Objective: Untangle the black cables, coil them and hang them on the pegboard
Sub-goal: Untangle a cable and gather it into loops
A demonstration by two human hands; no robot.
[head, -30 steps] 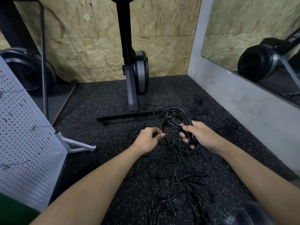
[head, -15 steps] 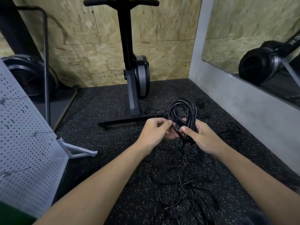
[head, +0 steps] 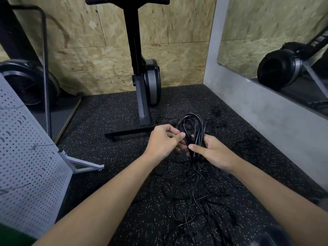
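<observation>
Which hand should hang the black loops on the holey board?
Probably the left hand. The pegboard stands on the person's left side, nearer that hand. The right hand grips the coiled cable now, so it would have to pass the coil over first.

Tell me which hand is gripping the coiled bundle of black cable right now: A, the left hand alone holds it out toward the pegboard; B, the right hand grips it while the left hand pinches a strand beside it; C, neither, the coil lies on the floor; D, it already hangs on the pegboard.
B: the right hand is wrapped around the coil, held above the floor, while the left hand pinches a strand against it.
</observation>
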